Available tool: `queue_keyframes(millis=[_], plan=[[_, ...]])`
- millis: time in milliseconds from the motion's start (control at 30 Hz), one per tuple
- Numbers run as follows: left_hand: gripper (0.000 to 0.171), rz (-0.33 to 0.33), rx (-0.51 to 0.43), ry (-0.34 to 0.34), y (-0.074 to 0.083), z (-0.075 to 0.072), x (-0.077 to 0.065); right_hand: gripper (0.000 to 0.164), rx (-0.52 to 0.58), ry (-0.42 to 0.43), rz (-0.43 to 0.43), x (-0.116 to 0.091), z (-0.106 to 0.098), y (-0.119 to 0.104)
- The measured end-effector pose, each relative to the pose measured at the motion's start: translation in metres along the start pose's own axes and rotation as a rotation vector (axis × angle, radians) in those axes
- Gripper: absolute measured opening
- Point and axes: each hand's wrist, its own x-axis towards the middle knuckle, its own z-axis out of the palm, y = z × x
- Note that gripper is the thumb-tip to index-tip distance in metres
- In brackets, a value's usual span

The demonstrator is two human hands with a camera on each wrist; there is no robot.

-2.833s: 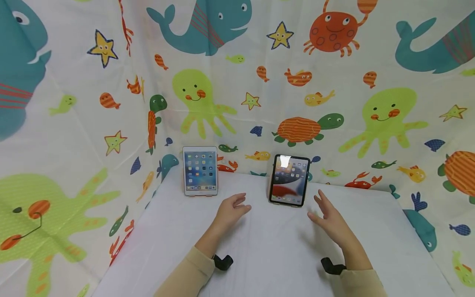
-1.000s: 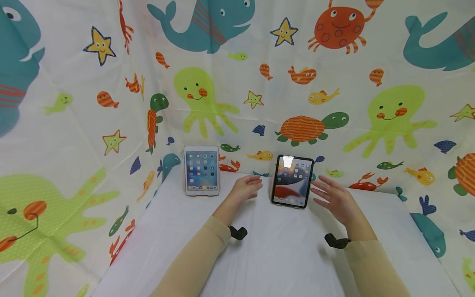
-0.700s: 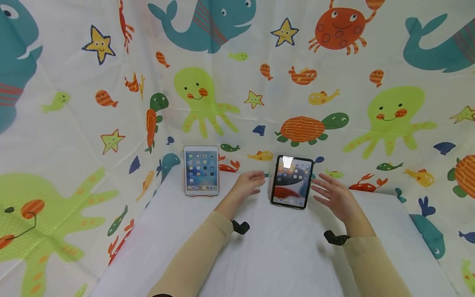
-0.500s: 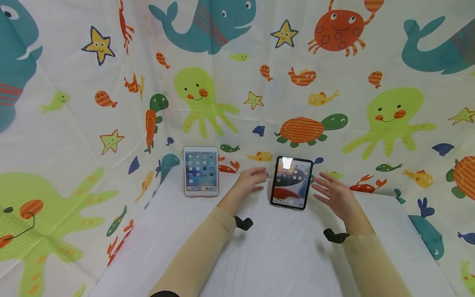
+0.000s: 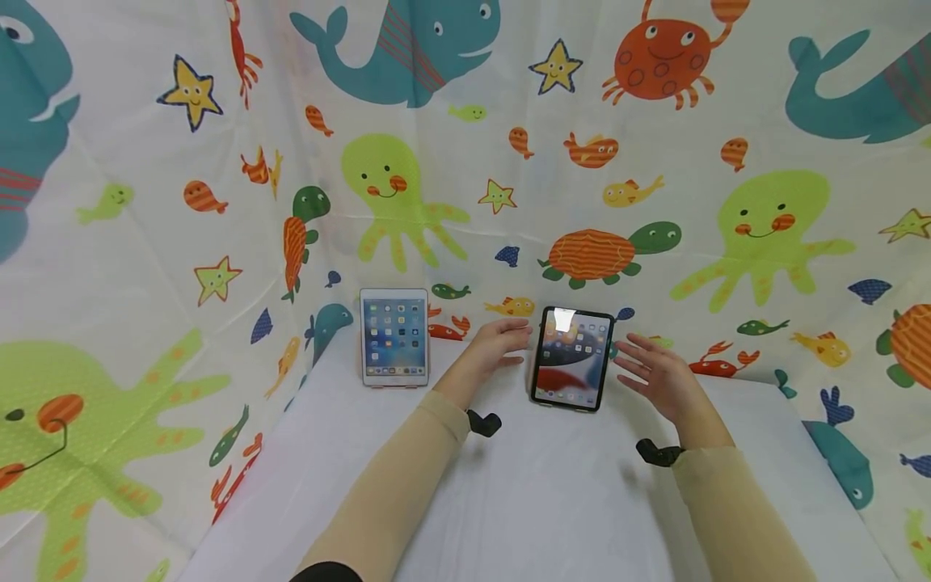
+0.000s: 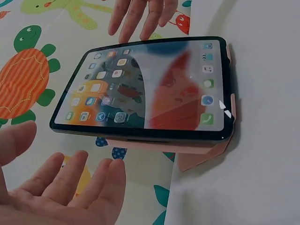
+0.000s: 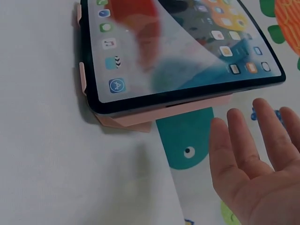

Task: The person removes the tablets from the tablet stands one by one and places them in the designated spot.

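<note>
A black-rimmed tablet leans back on a pink stand at the rear of the white table, its screen lit with app icons. My left hand is beside the tablet's left edge, fingers extended and slightly bent, holding nothing. On the other side my right hand has its fingers spread toward the right edge, a small gap away. Both wrist views show bare fingers apart from the tablet's sides. Farther left stands a white-rimmed tablet, also lit, propped upright and untouched.
A white cloth covers the table. Behind and at the sides hangs a curtain printed with sea animals. A black wrist mount sits on the left wrist, and another black mount on the right.
Both hands have moved forward, the left also rightward, so they now flank the black-rimmed tablet. Neither tablet has visibly been moved.
</note>
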Motion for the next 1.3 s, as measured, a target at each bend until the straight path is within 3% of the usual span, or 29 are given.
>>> queue_keyframes(millis=[233, 433, 733, 1300], plan=[[0.051, -0.009, 0.056, -0.028, 0.004, 0.004, 0.011, 0.070, -0.041, 0.006, 0.024, 0.007, 0.003, 0.000], [0.049, -0.019, 0.049, -0.019, 0.005, 0.008, 0.018, 0.068, -0.056, 0.026, 0.023, 0.012, 0.007, -0.003], [0.050, -0.020, 0.024, -0.009, 0.012, 0.011, 0.014, 0.061, -0.163, 0.041, -0.041, 0.015, 0.007, -0.013], [0.049, 0.025, 0.008, -0.009, 0.014, 0.014, 0.016, 0.063, -0.187, 0.088, -0.026, 0.021, 0.011, -0.021]])
